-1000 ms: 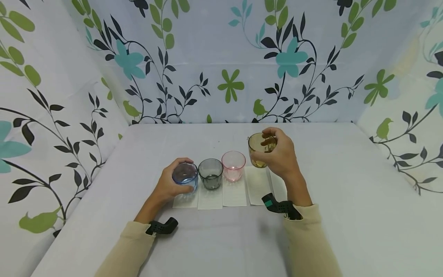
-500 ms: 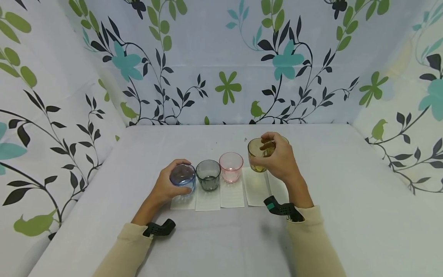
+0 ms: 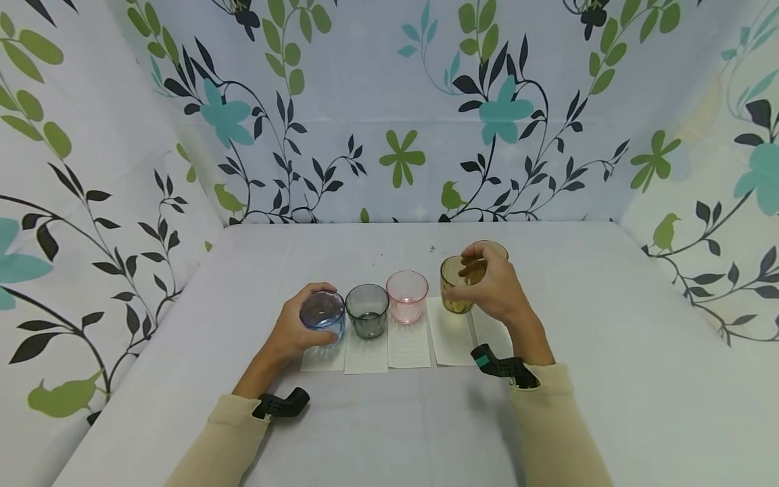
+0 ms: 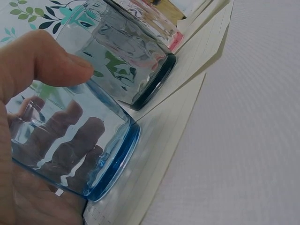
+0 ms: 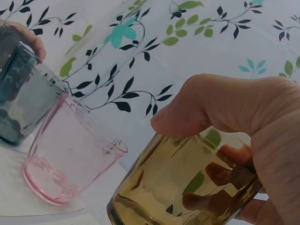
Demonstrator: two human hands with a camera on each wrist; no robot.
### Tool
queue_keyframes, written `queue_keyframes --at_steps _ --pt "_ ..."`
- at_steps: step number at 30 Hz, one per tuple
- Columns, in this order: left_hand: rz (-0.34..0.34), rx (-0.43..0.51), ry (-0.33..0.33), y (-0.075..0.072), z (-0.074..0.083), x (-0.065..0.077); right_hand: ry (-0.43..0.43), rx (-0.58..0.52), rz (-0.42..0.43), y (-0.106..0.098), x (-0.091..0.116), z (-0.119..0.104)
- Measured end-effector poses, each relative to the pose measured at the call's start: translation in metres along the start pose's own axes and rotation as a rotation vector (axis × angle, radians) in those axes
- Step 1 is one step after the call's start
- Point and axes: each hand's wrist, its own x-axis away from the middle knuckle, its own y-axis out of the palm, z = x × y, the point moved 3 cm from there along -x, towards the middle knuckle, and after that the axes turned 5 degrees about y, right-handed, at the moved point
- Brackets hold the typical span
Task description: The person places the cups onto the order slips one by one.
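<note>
My left hand (image 3: pixel 289 331) grips a blue drinking glass (image 4: pixel 110 154), thumb on the near side and fingers wrapped behind it. The glass stands at the left end of a row, over the far part of a cream paper slip (image 4: pixel 154 173). Beside it comes a smoky grey glass (image 3: pixel 367 312), then a pink glass (image 5: pixel 70 154). To the right of the pink one, my right hand (image 3: pixel 500 289) holds an amber glass (image 5: pixel 159 183) around its side. Its base overlaps the far end of another slip (image 3: pixel 452 338) in the head view.
Behind my right hand shows the rim of one more glass (image 3: pixel 496 247), mostly hidden. Several paper slips lie side by side, the rightmost slip (image 3: pixel 494 338) partly under my right wrist. A white cloth (image 3: pixel 389 433) covers the table; a leaf-patterned curtain (image 3: pixel 341 88) hangs behind.
My right hand has brought the amber glass a little nearer and slightly right, over the slip's far end. The rim of the glass behind has come into sight. My left hand stays on the blue glass.
</note>
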Motion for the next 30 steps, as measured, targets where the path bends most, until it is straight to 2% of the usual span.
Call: queue_keyframes --at_steps 9,30 --pt "0.009 -0.005 -0.004 -0.001 -0.001 -0.001 0.025 -0.001 -0.051 0.009 -0.003 0.011" --pt "0.011 -0.013 0.003 -0.001 -0.002 -0.002 0.046 0.022 -0.104 0.022 -0.006 0.026"
